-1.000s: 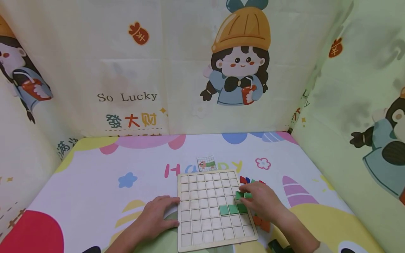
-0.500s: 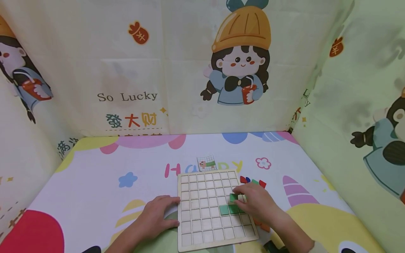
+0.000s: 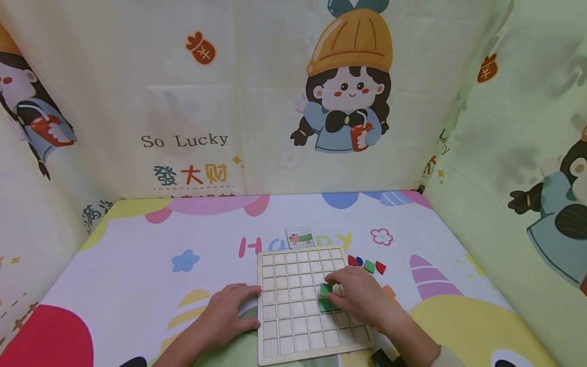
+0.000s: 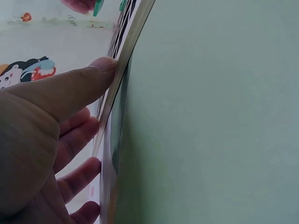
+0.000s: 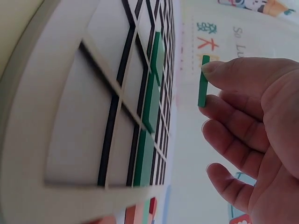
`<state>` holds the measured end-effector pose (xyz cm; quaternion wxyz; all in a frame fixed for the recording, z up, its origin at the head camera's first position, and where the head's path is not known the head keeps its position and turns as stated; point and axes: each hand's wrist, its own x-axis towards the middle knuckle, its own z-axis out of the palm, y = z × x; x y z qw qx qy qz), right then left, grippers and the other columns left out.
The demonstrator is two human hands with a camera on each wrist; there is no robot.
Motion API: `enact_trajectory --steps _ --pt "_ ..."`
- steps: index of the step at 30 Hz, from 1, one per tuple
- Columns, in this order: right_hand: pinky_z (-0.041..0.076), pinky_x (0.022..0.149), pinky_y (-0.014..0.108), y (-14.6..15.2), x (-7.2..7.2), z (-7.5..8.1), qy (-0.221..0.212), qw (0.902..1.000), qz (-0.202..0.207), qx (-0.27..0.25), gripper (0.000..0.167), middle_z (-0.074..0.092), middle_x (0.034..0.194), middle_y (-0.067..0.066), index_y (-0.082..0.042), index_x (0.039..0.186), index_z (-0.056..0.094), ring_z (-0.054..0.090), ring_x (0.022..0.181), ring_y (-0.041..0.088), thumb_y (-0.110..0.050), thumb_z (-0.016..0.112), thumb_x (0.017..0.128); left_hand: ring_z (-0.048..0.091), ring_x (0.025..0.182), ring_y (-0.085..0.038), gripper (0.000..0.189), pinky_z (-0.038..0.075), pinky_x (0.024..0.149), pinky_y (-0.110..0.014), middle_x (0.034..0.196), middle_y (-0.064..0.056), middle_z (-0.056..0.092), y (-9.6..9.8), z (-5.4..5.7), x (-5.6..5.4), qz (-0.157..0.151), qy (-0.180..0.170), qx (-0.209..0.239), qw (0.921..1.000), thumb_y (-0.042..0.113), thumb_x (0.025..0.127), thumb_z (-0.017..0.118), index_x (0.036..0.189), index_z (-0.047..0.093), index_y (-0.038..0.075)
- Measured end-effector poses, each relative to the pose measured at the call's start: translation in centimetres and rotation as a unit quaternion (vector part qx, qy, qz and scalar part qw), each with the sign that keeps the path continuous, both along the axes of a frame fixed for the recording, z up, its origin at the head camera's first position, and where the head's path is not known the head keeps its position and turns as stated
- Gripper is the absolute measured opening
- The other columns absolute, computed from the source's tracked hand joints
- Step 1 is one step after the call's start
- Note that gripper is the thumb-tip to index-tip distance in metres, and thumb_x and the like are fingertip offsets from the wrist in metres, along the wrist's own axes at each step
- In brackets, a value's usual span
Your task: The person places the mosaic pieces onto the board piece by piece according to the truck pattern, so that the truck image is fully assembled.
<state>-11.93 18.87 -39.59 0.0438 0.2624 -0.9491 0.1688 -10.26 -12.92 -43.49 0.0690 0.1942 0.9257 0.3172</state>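
A wooden grid board (image 3: 284, 326) lies flat on the patterned tablecloth in the head view. My right hand (image 3: 359, 293) pinches a small green square tile (image 5: 203, 81) between thumb and forefinger, above the board; its other fingers are loosely bent. Below the held tile, a row of green tiles (image 5: 148, 105) sits in the board's cells; in the head view my right hand partly covers that row. My left hand (image 3: 229, 308) rests at the board's left edge, fingers spread and extended. In the left wrist view its thumb (image 4: 88, 84) touches the board's rim.
A small picture card (image 3: 299, 237) with a gridded drawing lies behind the board. Right of the board are red pieces (image 3: 380, 267), a blue piece (image 3: 359, 261), a loose green tile (image 3: 369, 266) and an orange piece (image 3: 389, 291). Printed cloth walls surround the table.
My right hand has moved left over the board with the green tile, from its right edge to above the left end of the green row. My left hand has stayed put.
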Motion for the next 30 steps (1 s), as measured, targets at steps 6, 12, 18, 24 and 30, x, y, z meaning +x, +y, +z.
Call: enact_trajectory --steps 6,12,18,24,30 --pt "0.050 0.084 0.038 -0.8 -0.2 -0.4 0.016 0.9997 0.016 -0.004 0.022 0.071 0.096 -0.008 -0.012 0.104 0.072 0.063 0.094 0.014 -0.022 0.079 0.086 0.049 0.127 -0.036 0.063 0.037 0.103 -0.061 0.128 -0.002 0.062 0.0 0.1 0.0 0.003 -0.006 -0.001 1.0000 0.035 0.077 0.086 0.131 0.064 0.013" --pt "0.052 0.080 0.035 -1.5 -0.1 -0.6 -0.011 0.9997 0.019 -0.009 0.020 0.070 0.097 -0.007 -0.012 0.104 0.072 0.061 0.093 0.014 -0.021 0.078 0.087 0.049 0.126 -0.036 0.061 0.037 0.102 -0.062 0.126 -0.002 0.063 0.0 0.1 0.1 0.000 0.006 0.006 1.0000 0.033 0.076 0.087 0.129 0.064 0.012" --pt "0.052 0.078 0.033 -1.9 0.0 -0.8 -0.020 0.9993 0.031 -0.005 0.019 0.070 0.097 -0.006 -0.011 0.104 0.073 0.061 0.093 0.014 -0.021 0.077 0.088 0.050 0.126 -0.035 0.059 0.037 0.101 -0.062 0.125 -0.002 0.063 0.0 0.1 0.2 -0.001 0.016 0.015 0.9998 0.030 0.076 0.087 0.128 0.065 0.012" --pt "0.052 0.075 0.031 -2.2 0.1 -1.0 -0.036 0.9990 0.028 0.000 0.020 0.071 0.096 -0.007 -0.012 0.105 0.074 0.061 0.091 0.012 -0.022 0.077 0.088 0.050 0.126 -0.035 0.060 0.036 0.102 -0.062 0.126 -0.002 0.063 0.0 0.1 0.2 0.003 0.011 0.011 0.9999 0.032 0.076 0.087 0.128 0.065 0.012" --pt "0.052 0.076 0.030 -2.2 0.1 -1.2 -0.051 0.9982 0.031 0.003 0.021 0.071 0.096 -0.008 -0.011 0.106 0.073 0.061 0.090 0.011 -0.023 0.076 0.088 0.050 0.126 -0.034 0.061 0.036 0.103 -0.061 0.126 0.000 0.063 0.0 -0.1 0.2 0.006 0.009 0.005 0.9999 0.034 0.075 0.087 0.129 0.065 0.014"
